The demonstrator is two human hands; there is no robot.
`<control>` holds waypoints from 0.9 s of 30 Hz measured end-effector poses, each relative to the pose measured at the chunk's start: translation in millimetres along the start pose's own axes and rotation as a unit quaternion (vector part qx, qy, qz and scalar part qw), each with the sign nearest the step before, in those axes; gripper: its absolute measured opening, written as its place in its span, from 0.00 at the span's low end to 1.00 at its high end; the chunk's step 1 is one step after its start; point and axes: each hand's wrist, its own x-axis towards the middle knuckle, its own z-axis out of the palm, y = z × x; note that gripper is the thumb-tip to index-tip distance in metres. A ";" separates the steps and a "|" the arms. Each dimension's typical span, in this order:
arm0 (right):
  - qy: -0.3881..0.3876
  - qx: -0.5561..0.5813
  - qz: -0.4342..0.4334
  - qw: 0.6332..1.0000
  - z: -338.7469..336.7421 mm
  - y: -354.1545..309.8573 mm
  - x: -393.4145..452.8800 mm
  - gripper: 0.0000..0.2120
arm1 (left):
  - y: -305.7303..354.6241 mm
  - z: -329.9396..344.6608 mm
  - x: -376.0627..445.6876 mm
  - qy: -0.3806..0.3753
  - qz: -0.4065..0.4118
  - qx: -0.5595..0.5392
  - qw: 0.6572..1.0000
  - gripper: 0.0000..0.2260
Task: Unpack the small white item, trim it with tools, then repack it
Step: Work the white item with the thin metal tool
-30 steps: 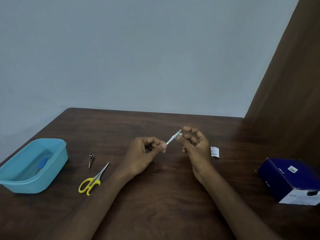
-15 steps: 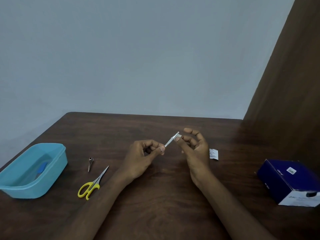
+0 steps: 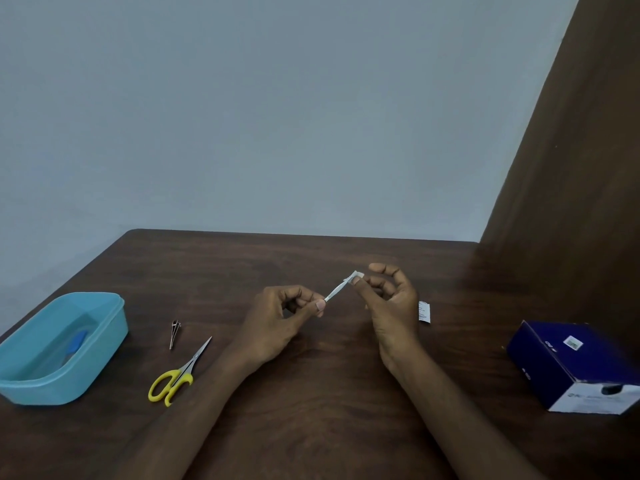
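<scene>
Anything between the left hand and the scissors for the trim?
Nothing visible. The scissors lie on bare table beside the left hand, which pinches the white strip with the right hand.

head view | worn high — faces forward-down | table (image 3: 311,427) near — wall behind

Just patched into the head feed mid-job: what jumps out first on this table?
At table centre, the left hand and right hand pinch opposite ends of a thin white strip held above the wood. The bright yellow-handled scissors lie left of the forearms, beside a turquoise tub at the left edge; a dark blue box sits far right.
</scene>
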 end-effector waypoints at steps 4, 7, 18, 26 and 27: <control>0.058 0.042 -0.008 0.997 -1.4 -3.6 2.8 0.14 | -0.7 0.1 0.2 0.002 0.003 -0.007 1.000 0.08; 0.086 0.082 -0.007 0.993 -6.3 -5.9 5.5 0.13 | -0.1 0.9 0.4 0.012 -0.001 -0.011 1.000 0.07; 0.055 0.053 -0.022 0.997 -2.3 -3.0 0.5 0.05 | -0.4 0.8 0.1 0.034 0.003 -0.012 0.999 0.07; 0.039 0.019 -0.035 0.998 -1.1 -3.6 -1.6 0.06 | 0.5 1.2 -0.3 0.036 0.008 -0.001 0.999 0.04; 0.036 0.012 -0.038 0.999 -1.2 -3.3 -1.9 0.06 | -0.2 1.0 -0.2 0.036 0.010 -0.001 0.999 0.04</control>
